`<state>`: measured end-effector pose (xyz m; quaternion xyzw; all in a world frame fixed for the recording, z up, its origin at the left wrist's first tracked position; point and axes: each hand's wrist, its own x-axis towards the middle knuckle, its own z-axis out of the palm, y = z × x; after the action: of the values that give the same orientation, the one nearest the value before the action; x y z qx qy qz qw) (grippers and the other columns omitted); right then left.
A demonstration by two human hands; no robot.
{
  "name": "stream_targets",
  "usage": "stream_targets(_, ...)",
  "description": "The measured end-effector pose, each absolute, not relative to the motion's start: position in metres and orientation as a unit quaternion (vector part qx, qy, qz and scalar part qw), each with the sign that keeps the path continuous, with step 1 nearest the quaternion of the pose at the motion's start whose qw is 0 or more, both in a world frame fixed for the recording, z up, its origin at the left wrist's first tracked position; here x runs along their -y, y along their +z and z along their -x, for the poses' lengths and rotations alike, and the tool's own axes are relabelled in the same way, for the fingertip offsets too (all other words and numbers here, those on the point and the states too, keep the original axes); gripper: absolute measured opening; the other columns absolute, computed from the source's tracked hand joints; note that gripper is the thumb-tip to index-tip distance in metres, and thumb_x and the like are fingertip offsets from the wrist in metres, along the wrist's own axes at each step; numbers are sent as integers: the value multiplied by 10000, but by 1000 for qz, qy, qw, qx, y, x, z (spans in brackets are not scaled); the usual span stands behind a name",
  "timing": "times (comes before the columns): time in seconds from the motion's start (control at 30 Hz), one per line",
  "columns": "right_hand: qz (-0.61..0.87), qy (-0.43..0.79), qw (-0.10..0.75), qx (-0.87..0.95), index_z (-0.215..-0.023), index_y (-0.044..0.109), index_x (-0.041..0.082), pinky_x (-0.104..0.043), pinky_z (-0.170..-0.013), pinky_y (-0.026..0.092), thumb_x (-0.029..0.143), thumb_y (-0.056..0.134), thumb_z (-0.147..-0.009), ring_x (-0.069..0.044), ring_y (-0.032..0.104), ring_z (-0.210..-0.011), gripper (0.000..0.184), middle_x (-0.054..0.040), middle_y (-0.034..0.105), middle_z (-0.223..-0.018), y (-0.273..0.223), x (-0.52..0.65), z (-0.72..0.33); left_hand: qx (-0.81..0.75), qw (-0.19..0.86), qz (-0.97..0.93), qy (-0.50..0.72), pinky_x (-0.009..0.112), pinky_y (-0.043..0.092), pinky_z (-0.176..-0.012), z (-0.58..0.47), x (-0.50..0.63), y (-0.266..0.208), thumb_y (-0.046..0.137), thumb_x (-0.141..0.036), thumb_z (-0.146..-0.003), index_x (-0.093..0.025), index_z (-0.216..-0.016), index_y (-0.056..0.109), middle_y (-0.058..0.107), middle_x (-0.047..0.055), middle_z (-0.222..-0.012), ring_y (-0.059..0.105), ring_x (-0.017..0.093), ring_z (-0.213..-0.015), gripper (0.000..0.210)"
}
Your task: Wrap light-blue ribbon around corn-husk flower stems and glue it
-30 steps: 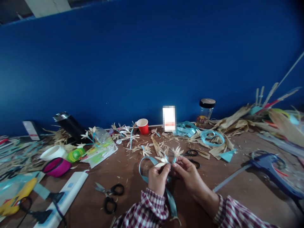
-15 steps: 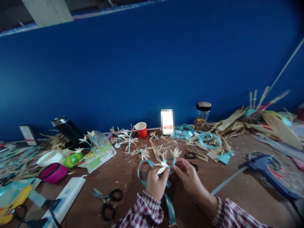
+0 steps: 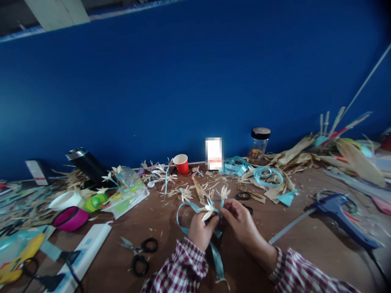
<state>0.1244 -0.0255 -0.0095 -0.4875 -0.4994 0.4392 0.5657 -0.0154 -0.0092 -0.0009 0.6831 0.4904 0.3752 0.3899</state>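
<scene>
Just below the centre of the frame, two cream-coloured husk flowers (image 3: 208,209) show slender, pointed petals, papery and splayed like stars, on thin stems wrapped in light blue. The left hand (image 3: 200,232) pinches the lower blossom's base between thumb and forefinger; the right hand (image 3: 241,224) pinches the blue stem under the upper one. Beside them curls one satiny blue ribbon (image 3: 217,262). At lower left lie black-handled scissors (image 3: 139,248), blades apart; at right, one blue plastic glue gun (image 3: 339,209); mid-frame, one red paper cup (image 3: 182,165).
</scene>
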Motion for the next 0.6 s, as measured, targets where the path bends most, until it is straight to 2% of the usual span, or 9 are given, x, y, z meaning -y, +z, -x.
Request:
stream_targets(0.2, 494, 422, 554, 521, -802, 556, 176, -226, -553, 379, 336, 573, -807, -131, 460, -603, 161, 12, 512, -660, -13, 27, -124, -500, 349, -705, 361, 259, 472, -618, 14, 9, 4, 556, -192, -726, -151, -618, 668, 683, 51, -651, 626, 183, -644, 161)
stream_targets(0.37, 487, 450, 555, 501, -831, 561, 175, -232, -558, 397, 352, 581, -794, -141, 491, -615, 182, -1, 550, -679, -12, 26, -123, -537, 411, -639, 367, 245, 467, -546, 13, 8, 6, 606, -191, -656, -144, -633, 667, 667, 30, -603, 607, 171, -576, 81)
stream_targets(0.6, 494, 450, 558, 492, -833, 566, 168, -237, -573, 404, 345, 597, -775, -144, 501, -621, 189, 3, 551, -671, -11, 23, -125, -489, 501, -612, 369, 227, 454, -535, 12, 7, 3, 616, -267, -682, -144, -611, 649, 634, 11, -568, 576, 145, -551, 146)
